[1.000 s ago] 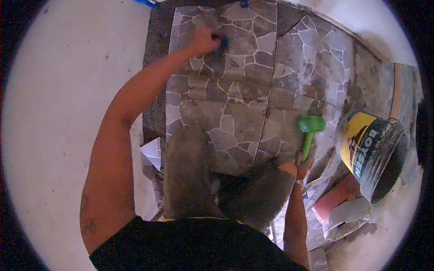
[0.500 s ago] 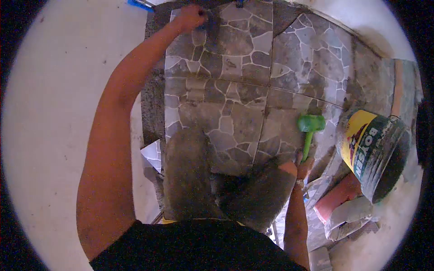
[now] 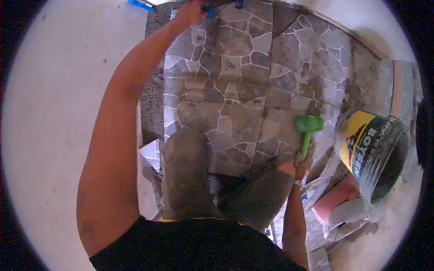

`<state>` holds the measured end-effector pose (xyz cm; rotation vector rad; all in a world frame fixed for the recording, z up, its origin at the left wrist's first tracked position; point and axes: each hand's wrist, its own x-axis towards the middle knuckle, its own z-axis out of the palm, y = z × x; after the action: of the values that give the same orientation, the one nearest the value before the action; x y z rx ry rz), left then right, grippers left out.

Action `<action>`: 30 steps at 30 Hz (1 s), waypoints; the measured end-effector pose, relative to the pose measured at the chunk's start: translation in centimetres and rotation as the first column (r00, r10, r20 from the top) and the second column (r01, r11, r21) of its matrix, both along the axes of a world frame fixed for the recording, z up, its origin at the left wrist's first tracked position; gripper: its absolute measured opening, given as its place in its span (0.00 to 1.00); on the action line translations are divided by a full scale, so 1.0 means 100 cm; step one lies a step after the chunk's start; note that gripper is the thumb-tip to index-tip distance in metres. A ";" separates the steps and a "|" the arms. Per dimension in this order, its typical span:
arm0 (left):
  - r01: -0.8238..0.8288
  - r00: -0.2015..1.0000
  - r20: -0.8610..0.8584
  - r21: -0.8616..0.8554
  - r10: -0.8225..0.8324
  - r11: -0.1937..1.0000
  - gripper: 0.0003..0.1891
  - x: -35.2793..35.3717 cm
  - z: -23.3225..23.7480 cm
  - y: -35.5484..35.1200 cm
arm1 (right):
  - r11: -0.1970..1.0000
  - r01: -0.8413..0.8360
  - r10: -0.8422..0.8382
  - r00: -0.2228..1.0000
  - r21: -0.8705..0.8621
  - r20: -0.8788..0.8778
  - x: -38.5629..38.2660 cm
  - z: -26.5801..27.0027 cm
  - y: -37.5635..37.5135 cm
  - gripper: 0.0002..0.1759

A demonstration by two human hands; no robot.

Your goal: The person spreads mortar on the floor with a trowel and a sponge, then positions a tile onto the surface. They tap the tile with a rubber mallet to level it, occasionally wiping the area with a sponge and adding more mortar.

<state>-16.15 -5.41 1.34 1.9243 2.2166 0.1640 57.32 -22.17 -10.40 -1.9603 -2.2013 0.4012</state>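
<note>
At the far left corner of the stone-patterned floor tiles [image 3: 235,110], my left hand [image 3: 194,12] is closed. Dark and blue parts show beside its fingers, but what it grips is too blurred to name. By my right knee, my right hand [image 3: 304,168] wraps round the handle of a green rubber mallet [image 3: 309,124]. The mallet's head points away from me, over the tiles on the right. My bent knees [image 3: 186,158] are on the near tiles.
A Boysen paint bucket [image 3: 373,149] lies tilted on the right, near a red and white sack [image 3: 339,198]. A broken tile piece [image 3: 151,153] lies left of my knee. A pale wall or floor surface [image 3: 68,90] borders the left, with a blue object [image 3: 141,5] at its far end.
My left hand has moved slightly farther away, toward the top edge, and more of the dark and blue parts beside it show. My right hand and the mallet have barely moved.
</note>
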 end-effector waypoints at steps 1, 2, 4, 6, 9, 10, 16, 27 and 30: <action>0.049 0.998 0.034 0.145 -0.055 0.988 0.17 -0.008 -0.005 0.014 | 1.000 0.001 -0.002 0.999 -0.021 -0.033 0.003 0.000 0.001 0.31; 0.091 0.992 0.061 0.285 -0.113 0.954 0.17 -0.012 -0.015 0.020 | 1.000 -0.005 0.006 1.000 0.018 -0.024 0.008 0.001 0.002 0.31; -0.012 0.999 0.032 0.312 0.003 0.950 0.17 0.004 -0.036 0.010 | 0.997 -0.022 0.022 1.000 0.078 -0.007 0.004 0.007 0.004 0.31; -0.081 0.997 0.027 0.324 0.077 0.942 0.18 0.012 -0.051 -0.009 | 0.991 -0.032 0.033 0.999 0.131 -0.009 -0.009 0.007 0.004 0.31; -0.100 0.995 0.049 0.345 0.089 0.933 0.18 0.044 -0.057 -0.065 | 0.950 -0.098 0.073 0.993 0.296 0.097 -0.006 0.001 -0.004 0.31; -0.077 0.997 0.034 0.366 0.070 0.928 0.15 0.070 -0.050 -0.097 | 0.960 -0.087 0.060 0.992 0.266 0.109 -0.001 -0.006 -0.004 0.31; -0.037 0.929 0.368 -0.039 0.049 0.999 0.19 0.111 -0.021 -0.171 | 0.989 -0.032 0.025 0.998 0.145 0.056 0.000 -0.004 0.002 0.31; 0.023 0.914 0.400 -0.216 0.066 0.976 0.17 0.183 -0.017 -0.155 | 0.998 0.033 -0.036 0.998 0.060 0.053 -0.009 0.009 0.009 0.31; 0.024 0.959 0.274 0.189 -0.077 0.982 0.16 0.209 -0.023 -0.138 | 0.998 0.059 -0.060 0.996 0.016 0.062 -0.013 0.012 0.006 0.31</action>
<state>4.71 -19.24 -0.94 1.9066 2.0239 0.6146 56.02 -21.54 -9.22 -2.0525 -2.1705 0.3196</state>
